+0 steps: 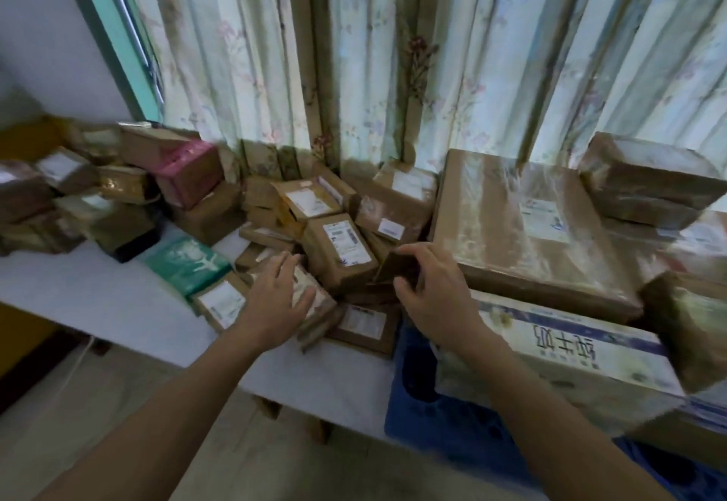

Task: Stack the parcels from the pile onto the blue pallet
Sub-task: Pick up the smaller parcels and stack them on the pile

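A pile of several brown taped parcels (pixel 342 248) lies on a white table (pixel 98 296) below the curtain. My left hand (pixel 279 300) rests flat, fingers spread, on a labelled parcel (pixel 314 304) at the front of the pile. My right hand (pixel 429 284) pinches the edge of a small dark brown parcel (pixel 397 268) between thumb and fingers. The blue pallet (pixel 444 426) sits at the lower right. On it stands a white printed carton (pixel 582 359) with a large flat brown box (pixel 527 233) on top.
More parcels, one pink (pixel 189 174) and one green (pixel 185 260), crowd the table's left side. Further brown boxes (pixel 649 182) sit at the far right. Floral curtains (pixel 393 48) hang behind. A tiled floor (pixel 118 422) lies below the table.
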